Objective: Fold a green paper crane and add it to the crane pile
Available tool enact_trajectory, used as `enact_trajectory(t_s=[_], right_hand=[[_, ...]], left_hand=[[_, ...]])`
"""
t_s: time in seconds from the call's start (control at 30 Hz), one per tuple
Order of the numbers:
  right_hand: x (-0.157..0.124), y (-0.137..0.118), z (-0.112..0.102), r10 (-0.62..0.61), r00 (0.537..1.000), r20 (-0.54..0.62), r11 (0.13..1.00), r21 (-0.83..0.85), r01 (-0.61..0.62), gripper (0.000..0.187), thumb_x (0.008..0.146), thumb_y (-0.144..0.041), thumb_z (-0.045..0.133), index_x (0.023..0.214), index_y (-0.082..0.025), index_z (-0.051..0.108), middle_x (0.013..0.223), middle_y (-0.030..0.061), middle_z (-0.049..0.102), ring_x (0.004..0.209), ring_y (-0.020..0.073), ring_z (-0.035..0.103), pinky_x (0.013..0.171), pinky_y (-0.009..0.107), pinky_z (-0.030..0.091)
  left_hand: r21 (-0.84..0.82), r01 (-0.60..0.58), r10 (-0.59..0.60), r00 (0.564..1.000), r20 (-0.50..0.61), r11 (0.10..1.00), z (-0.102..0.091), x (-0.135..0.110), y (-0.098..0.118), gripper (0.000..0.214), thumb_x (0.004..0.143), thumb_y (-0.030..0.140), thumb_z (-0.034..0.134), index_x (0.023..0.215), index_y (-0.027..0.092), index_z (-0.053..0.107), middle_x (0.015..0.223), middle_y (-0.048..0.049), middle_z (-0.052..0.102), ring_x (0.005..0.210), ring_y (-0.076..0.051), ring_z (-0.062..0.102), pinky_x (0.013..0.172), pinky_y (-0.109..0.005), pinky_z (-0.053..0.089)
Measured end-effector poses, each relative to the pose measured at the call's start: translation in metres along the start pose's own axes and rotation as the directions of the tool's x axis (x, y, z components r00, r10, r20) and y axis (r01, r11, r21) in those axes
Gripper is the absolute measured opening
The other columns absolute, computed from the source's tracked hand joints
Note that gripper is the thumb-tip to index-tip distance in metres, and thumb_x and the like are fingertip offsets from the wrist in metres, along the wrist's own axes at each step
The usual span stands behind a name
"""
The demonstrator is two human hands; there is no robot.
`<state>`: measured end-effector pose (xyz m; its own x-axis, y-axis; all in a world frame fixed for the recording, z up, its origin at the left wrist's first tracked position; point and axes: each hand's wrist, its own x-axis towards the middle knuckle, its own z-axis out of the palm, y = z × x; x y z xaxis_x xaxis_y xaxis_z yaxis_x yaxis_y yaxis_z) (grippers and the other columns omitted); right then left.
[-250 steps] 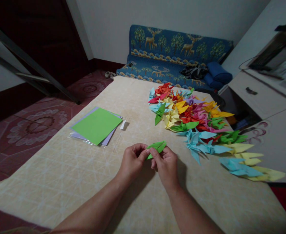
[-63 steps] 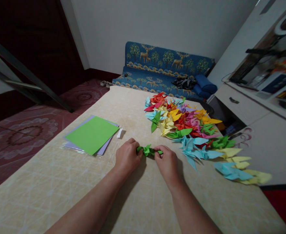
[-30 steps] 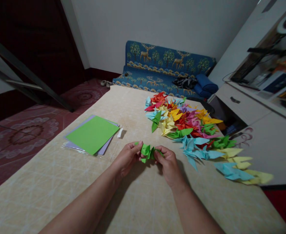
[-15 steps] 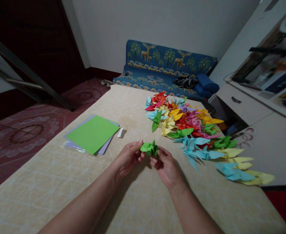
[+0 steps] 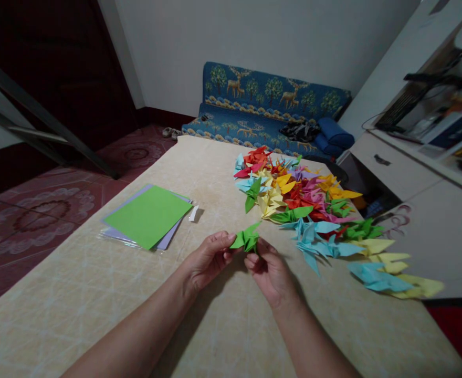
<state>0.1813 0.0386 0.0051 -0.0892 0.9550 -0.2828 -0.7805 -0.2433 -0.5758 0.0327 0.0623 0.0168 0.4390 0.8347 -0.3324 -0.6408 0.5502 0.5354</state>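
Note:
A green folded paper crane (image 5: pixel 248 239) is held just above the table between my two hands. My left hand (image 5: pixel 214 257) pinches its left wing tip between thumb and fingers. At the crane's right side, my right hand (image 5: pixel 269 266) grips it, its fingers curled and partly hiding that end. One wing points up and to the right. Beyond my right hand lies a heap of paper cranes (image 5: pixel 305 194) in red, yellow, green, blue, orange and pink. Several light blue and yellow cranes trail from the heap toward the table's right edge.
Green and purple paper sheets (image 5: pixel 149 215) lie on clear plastic at the left, beside a small white scrap (image 5: pixel 193 213). A pale patterned cloth covers the table (image 5: pixel 136 310). Behind it stands a blue sofa (image 5: pixel 270 105); a white cabinet (image 5: pixel 431 226) is at the right.
The green crane has turned a little in my hands and shifted slightly right. Its upper wing now stretches out up and to the right. The heap and the sheets have not moved.

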Motion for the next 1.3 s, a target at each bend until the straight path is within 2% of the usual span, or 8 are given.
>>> enact_trajectory(t_s=[0.13,0.33,0.57,0.67,0.8,1.0,1.17,1.3], right_hand=[[0.001,0.001,-0.002,0.005,0.999,0.033,1.0,-0.024,-0.004,0.027,0.051,-0.019,0.09,0.065,-0.015,0.067,0.057,-0.0034,0.063,0.044,0.0037,0.051,0.04,0.012,0.039],[0.002,0.001,-0.005,0.021,0.999,-0.027,0.999,0.042,-0.02,0.024,0.055,-0.013,0.086,0.067,-0.016,0.066,0.059,-0.0047,0.062,0.044,0.0021,0.048,0.039,0.011,0.037],[0.0,-0.003,-0.004,-0.109,0.989,-0.098,0.992,0.051,0.114,0.028,0.059,-0.009,0.079,0.082,-0.02,0.069,0.061,-0.0062,0.06,0.043,0.0024,0.044,0.04,0.013,0.039],[0.0,-0.006,-0.004,-0.115,0.985,-0.126,0.989,0.076,0.125,0.031,0.057,-0.009,0.081,0.083,-0.02,0.069,0.06,-0.0074,0.06,0.042,0.0007,0.045,0.04,0.011,0.04],[0.0,-0.009,-0.006,-0.104,0.983,-0.151,0.984,0.131,0.124,0.033,0.052,-0.006,0.083,0.079,-0.02,0.069,0.061,-0.0076,0.062,0.044,-0.0004,0.048,0.041,0.007,0.042],[0.001,-0.009,-0.008,-0.17,0.971,-0.166,0.985,-0.022,0.169,0.026,0.057,-0.013,0.082,0.079,-0.019,0.069,0.063,-0.0047,0.062,0.046,0.0024,0.051,0.04,0.009,0.044],[-0.001,-0.008,-0.007,-0.273,0.95,-0.149,0.91,-0.361,0.205,0.024,0.062,-0.025,0.081,0.081,-0.017,0.068,0.061,-0.002,0.064,0.05,0.007,0.056,0.045,0.016,0.045],[0.0,-0.008,-0.014,-0.421,0.899,-0.119,0.646,-0.735,0.205,0.019,0.068,-0.032,0.074,0.08,-0.019,0.069,0.047,-0.0042,0.058,0.04,0.0102,0.05,0.038,0.019,0.034]], left_hand=[[-0.03,0.022,-0.02,0.999,0.035,0.999,-0.001,0.0,0.0,0.031,0.06,0.008,0.083,0.064,0.012,0.053,0.059,-0.0004,0.063,0.049,-0.005,0.059,0.039,-0.005,0.042],[-0.108,0.019,-0.025,0.999,-0.049,0.994,0.002,-0.001,0.0,0.035,0.069,-0.006,0.069,0.091,0.017,0.055,0.068,0.0013,0.065,0.056,-0.009,0.067,0.04,-0.005,0.047],[-0.046,0.059,-0.066,0.984,-0.167,0.997,0.008,-0.001,0.001,0.021,0.077,-0.011,0.055,0.085,0.009,0.06,0.074,-0.0065,0.069,0.065,-0.013,0.072,0.047,-0.007,0.053],[-0.012,0.039,-0.04,0.988,-0.146,0.999,0.007,0.0,0.002,0.017,0.08,-0.007,0.057,0.087,0.008,0.062,0.073,-0.0068,0.069,0.061,-0.012,0.071,0.047,-0.009,0.055],[0.017,-0.006,0.009,0.99,-0.143,1.0,0.004,0.0,0.004,0.013,0.08,-0.002,0.062,0.083,0.01,0.061,0.06,0.0011,0.063,0.045,-0.005,0.061,0.044,-0.01,0.053],[0.171,-0.083,0.112,0.979,-0.168,0.982,0.001,-0.001,0.007,0.019,0.069,0.011,0.078,0.081,0.012,0.063,0.054,0.0042,0.058,0.042,-0.003,0.053,0.041,-0.009,0.045],[0.518,-0.233,0.372,0.91,-0.182,0.823,-0.009,0.005,0.01,0.023,0.067,0.03,0.079,0.072,0.013,0.064,0.046,0.0067,0.05,0.037,-0.004,0.039,0.037,-0.014,0.028],[0.796,-0.298,0.594,0.799,-0.094,0.527,-0.017,0.009,0.014,0.015,0.067,0.027,0.076,0.065,0.014,0.069,0.055,0.0009,0.06,0.047,-0.009,0.047,0.046,-0.02,0.032]])
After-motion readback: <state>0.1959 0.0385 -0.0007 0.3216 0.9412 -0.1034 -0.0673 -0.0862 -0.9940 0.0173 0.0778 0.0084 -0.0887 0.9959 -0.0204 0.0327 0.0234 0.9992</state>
